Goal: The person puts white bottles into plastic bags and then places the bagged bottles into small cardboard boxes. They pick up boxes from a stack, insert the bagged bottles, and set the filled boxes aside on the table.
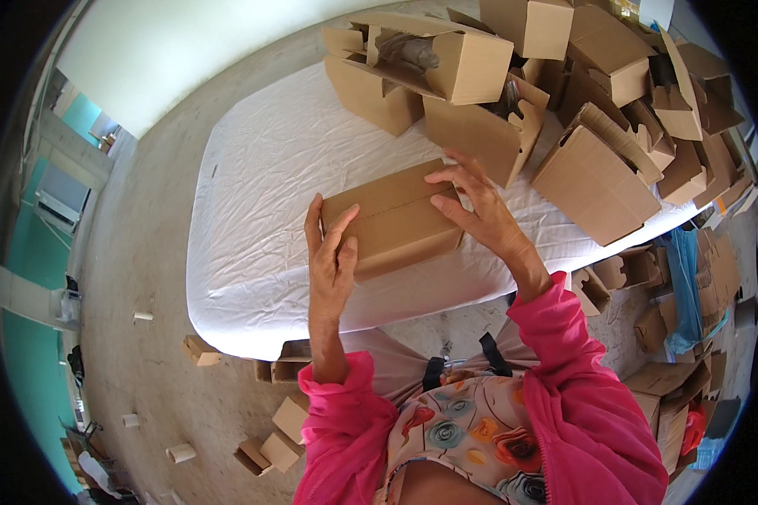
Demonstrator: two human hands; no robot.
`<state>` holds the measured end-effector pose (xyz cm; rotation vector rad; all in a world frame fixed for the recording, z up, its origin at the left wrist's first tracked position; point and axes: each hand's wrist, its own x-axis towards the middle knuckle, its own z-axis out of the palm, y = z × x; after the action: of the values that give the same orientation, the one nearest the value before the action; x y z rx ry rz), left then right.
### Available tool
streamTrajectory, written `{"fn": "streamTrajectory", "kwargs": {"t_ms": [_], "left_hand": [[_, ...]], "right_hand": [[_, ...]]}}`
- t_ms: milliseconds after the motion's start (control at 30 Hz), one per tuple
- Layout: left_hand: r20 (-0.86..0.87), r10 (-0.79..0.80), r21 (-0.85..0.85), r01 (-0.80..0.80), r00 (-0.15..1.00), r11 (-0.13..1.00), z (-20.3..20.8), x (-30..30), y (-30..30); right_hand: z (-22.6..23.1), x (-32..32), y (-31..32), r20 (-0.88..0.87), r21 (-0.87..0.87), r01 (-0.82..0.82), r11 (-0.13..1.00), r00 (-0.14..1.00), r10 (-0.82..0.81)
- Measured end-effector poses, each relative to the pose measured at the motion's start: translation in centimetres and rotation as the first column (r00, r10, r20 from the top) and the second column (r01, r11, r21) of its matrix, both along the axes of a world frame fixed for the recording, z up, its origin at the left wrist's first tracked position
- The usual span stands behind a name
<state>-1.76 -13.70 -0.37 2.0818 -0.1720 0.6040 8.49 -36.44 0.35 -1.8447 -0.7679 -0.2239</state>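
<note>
My left hand, fingers spread, touches the brown box at nine o'clock; my right hand, thumb and fingers apart, at two; it sits on white cloth; cartons crowd one o'clock.

The box lies on cloth, cartons behind and right.

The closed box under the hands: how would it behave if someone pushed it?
The box looks fairly stiff, its panels flat and edges straight. Being low and broad, it would probably slide rather than tip. The wrinkled white cover beneath might bunch up and drag.
</note>
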Motion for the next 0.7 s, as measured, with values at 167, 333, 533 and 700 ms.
{"fn": "streamTrajectory", "kwargs": {"t_ms": [167, 333, 533, 700], "left_hand": [[-0.114, -0.269, -0.013, 0.269, 0.956, 0.963, 0.9, 0.2, 2.3], [-0.175, -0.291, 0.02, 0.299, 0.941, 0.954, 0.9, 1.2, 3.9], [-0.076, -0.082, -0.08, 0.076, 0.994, 0.994, 1.1, 0.1, 6.7], [0.228, 0.365, 0.047, -0.384, 0.903, 0.922, 0.2, 0.7, 17.9]], "right_hand": [[-0.4, 0.3, 0.2, -0.235, 0.131, -0.116, 0.985, 0.961, 0.145], [-0.8, 0.9, 0.5, -0.244, 0.169, -0.176, 0.97, 0.946, 0.215], [-6.1, 2.1, 2.9, -0.35, 0.38, 0.064, 0.923, 0.933, 0.08], [-7.4, 0.5, 4.9, 0.046, -0.111, 0.088, 0.99, 0.995, -0.084]]}}
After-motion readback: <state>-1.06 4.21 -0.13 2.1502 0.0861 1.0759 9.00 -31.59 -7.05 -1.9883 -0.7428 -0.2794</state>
